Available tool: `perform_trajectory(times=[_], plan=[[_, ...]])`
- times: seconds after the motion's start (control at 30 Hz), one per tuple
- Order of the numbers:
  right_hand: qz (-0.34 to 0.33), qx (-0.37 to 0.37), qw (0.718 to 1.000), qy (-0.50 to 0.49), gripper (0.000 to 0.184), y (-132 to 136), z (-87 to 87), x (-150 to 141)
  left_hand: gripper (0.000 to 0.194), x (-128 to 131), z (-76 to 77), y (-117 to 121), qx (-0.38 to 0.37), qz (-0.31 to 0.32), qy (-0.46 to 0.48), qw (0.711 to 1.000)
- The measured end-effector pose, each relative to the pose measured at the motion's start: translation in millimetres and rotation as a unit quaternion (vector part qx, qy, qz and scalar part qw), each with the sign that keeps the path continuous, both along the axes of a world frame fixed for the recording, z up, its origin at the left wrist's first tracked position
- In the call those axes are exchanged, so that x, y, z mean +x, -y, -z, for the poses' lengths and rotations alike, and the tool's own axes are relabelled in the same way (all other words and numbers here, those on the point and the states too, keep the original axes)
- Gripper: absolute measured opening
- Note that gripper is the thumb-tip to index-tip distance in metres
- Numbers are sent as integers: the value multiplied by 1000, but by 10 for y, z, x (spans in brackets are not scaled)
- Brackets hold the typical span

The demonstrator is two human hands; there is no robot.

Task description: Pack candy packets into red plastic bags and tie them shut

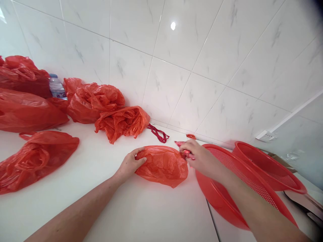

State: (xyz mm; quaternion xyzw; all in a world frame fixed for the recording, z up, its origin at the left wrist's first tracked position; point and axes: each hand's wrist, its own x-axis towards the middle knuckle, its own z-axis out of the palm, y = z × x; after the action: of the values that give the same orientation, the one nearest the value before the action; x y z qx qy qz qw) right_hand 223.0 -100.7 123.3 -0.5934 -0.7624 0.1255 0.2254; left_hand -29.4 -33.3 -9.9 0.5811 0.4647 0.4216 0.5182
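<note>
Both hands [130, 164] [199, 156] grip bag [163, 164] btwn them

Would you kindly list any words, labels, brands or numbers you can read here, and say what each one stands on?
No text can be read.
Water bottle: it has a label, too small and blurred to read.
Red plastic bag under both hands: no print visible.
Red baskets: no print visible.

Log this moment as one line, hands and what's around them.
left hand: holds red bag | right hand: pinches bag's twisted end | beside: red baskets | behind: more red bags, water bottle
</note>
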Motion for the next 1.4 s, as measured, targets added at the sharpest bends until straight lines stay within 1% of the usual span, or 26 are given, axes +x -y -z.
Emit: perform_trajectory(times=[0.1, 0.17, 0.23, 0.27, 0.33, 0.4, 0.43, 0.5, 0.6, 0.67, 0.73, 0.77, 0.83, 0.9, 1.0, 1.03, 1.07, 1.13, 1.2, 1.23, 1.27, 1.33, 1.37, 1.4], plan=[[-77, -35, 993, 76, 34, -134, 221, -346, 61, 0, 15, -2, -10, 5, 31, 999], [-88, -67, 989, 94, 49, -239, 338, -433, 61, -2, 20, -4, -11, 7, 42, 999], [-82, -88, 989, 80, 60, -312, 381, -423, 60, -5, 22, -7, -8, 5, 45, 999], [-65, -86, 992, 69, 59, -329, 377, -392, 60, -5, 22, -10, -8, 4, 46, 999], [-4, -69, 996, 58, 50, -320, 346, -299, 59, -5, 23, -17, -8, 0, 50, 999], [68, -54, 994, 70, 44, -264, 330, -190, 58, -4, 25, -23, -6, -3, 54, 998], [95, -54, 990, 86, 44, -225, 343, -135, 58, -4, 25, -24, -4, -3, 56, 998], [124, -63, 980, 142, 51, -136, 413, -28, 59, -3, 23, -22, -1, -6, 56, 998], [134, -79, 958, 240, 61, -12, 565, 139, 62, -5, 7, -11, 6, -19, 41, 999], [155, -103, 948, 258, 63, 42, 632, 259, 63, -10, -11, 2, 16, -26, 30, 999], [200, -128, 948, 210, 61, 61, 650, 375, 62, -16, -35, 19, 27, -21, 33, 999], [219, -133, 952, 166, 61, 54, 647, 424, 62, -19, -48, 29, 31, -15, 38, 999], [237, -127, 961, 62, 64, 11, 643, 482, 65, -22, -77, 53, 37, -1, 50, 998], [241, -118, 963, -27, 70, -69, 672, 472, 68, -23, -106, 81, 45, 18, 66, 997], [252, -110, 951, -142, 77, -225, 784, 346, 76, -34, -141, 122, 60, 56, 82, 993], [251, -109, 945, -181, 76, -278, 823, 292, 80, -46, -148, 131, 63, 66, 76, 993], [245, -110, 939, -217, 70, -328, 852, 242, 83, -66, -152, 136, 66, 75, 63, 993], [221, -116, 929, -274, 50, -407, 859, 180, 82, -128, -158, 122, 77, 97, 31, 992], [200, -110, 922, -313, 35, -450, 773, 193, 75, -215, -182, 67, 90, 100, -7, 991], [198, -96, 916, -335, 31, -456, 695, 227, 72, -262, -212, 26, 98, 79, -29, 992], [199, -76, 911, -354, 29, -451, 599, 274, 70, -307, -263, -22, 109, 41, -51, 992], [201, -21, 890, -408, 27, -410, 372, 376, 66, -378, -438, -116, 150, -55, -79, 984], [196, 10, 875, -443, 26, -375, 254, 418, 63, -399, -562, -153, 182, -93, -81, 976], [185, 38, 857, -479, 25, -333, 142, 447, 59, -409, -703, -176, 217, -116, -75, 966]])
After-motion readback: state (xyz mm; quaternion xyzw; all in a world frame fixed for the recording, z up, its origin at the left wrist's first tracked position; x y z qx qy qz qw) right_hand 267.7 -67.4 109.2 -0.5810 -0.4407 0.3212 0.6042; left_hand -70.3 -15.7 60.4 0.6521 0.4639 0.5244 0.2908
